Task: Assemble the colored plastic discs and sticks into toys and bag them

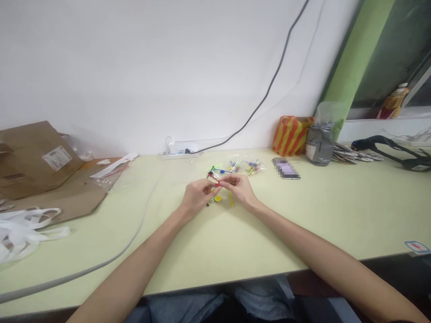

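Note:
Both hands meet over the middle of the table, fingers pinched round a small red plastic piece (215,178). My left hand (197,194) grips it from the left, and my right hand (239,188) from the right. Just below the fingers lies a round yellow piece (218,198), with a yellow stick (231,198) to its right. Behind the hands are a black piece (211,172), a green stick (217,167) and a blue piece (222,171). Fingers hide part of the red piece, so its full shape cannot be made out.
Clear bags of coloured pieces (253,167) lie behind the hands. A phone (287,168), striped bag (290,134) and grey package (319,144) stand right. Cardboard (30,157) and a white plastic bag (23,235) lie left. A power strip (178,154) and grey cable (134,233) are on the table.

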A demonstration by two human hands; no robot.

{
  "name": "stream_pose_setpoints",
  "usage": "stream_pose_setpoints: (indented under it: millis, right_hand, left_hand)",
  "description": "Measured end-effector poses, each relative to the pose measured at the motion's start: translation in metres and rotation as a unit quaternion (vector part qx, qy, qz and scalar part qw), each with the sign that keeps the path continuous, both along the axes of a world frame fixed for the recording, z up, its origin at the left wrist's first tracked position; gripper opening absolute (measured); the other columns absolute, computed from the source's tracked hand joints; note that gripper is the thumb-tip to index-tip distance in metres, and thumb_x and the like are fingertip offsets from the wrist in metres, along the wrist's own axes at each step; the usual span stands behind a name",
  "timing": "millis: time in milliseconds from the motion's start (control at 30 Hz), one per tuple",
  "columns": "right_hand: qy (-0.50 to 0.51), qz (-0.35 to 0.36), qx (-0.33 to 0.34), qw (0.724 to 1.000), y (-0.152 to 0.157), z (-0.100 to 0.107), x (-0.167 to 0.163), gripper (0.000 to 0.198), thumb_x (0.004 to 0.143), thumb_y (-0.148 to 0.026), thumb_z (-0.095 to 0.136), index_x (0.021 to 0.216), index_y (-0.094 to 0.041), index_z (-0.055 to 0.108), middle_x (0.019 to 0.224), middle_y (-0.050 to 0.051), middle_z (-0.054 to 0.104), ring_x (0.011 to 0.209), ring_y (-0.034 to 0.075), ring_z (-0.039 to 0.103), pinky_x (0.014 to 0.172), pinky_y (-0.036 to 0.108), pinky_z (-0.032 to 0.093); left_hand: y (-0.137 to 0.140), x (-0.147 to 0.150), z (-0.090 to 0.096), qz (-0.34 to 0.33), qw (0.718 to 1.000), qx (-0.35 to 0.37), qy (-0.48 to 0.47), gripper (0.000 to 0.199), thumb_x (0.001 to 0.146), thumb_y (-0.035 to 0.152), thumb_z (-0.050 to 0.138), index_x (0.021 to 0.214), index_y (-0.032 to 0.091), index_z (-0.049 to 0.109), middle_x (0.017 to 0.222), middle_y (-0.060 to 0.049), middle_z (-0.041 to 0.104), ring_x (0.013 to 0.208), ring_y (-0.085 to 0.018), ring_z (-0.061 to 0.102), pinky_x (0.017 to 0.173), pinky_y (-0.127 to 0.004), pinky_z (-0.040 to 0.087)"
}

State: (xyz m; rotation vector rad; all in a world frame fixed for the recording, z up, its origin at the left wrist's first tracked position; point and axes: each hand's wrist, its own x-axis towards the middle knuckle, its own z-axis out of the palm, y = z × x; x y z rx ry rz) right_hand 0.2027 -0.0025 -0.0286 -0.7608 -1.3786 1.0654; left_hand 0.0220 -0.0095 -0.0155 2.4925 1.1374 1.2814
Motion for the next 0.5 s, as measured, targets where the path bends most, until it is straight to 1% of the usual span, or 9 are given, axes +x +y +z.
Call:
stream_pose_setpoints:
  millis: [133,267,367,500]
  right_hand:
    - [0.010,0.000,-0.005,1.000,-0.003,0.003,0.001,0.032,0.065,-0.046,0.083,0.078,-0.018,0.073,0.079,0.007,0.075,0.076,0.021,0.070,0.077,0.035,0.056]
    - [0.011,-0.014,0.010,1.000,-0.007,0.007,0.000,0.029,0.068,-0.045,0.081,0.081,-0.019,0.076,0.085,0.008,0.076,0.081,0.022,0.070,0.080,0.036,0.055]
    - [0.001,-0.020,0.031,0.999,-0.009,0.010,-0.001,0.028,0.071,-0.045,0.079,0.083,-0.019,0.077,0.088,0.008,0.076,0.083,0.023,0.070,0.078,0.035,0.055]
    - [-0.016,-0.013,0.052,0.998,-0.011,0.012,0.001,0.027,0.074,-0.045,0.078,0.085,-0.020,0.078,0.089,0.008,0.076,0.082,0.022,0.069,0.074,0.033,0.054]
  left_hand:
    - [-0.002,0.001,0.001,0.013,1.000,-0.001,-0.013,0.030,0.088,0.047,0.062,0.085,0.019,0.074,0.061,0.001,0.061,0.052,-0.009,0.047,0.051,-0.022,0.038]
    - [-0.006,0.004,0.002,0.021,0.998,-0.003,-0.062,0.033,0.088,0.048,0.062,0.084,0.018,0.075,0.061,0.000,0.061,0.051,-0.009,0.047,0.050,-0.022,0.039]
    - [-0.008,0.005,0.003,0.028,0.996,-0.001,-0.085,0.035,0.088,0.049,0.061,0.082,0.018,0.075,0.059,0.000,0.059,0.051,-0.010,0.046,0.049,-0.023,0.038]
    - [-0.010,0.006,0.003,0.030,0.996,0.020,-0.078,0.032,0.089,0.048,0.062,0.082,0.019,0.074,0.060,0.001,0.058,0.052,-0.010,0.046,0.051,-0.023,0.039]
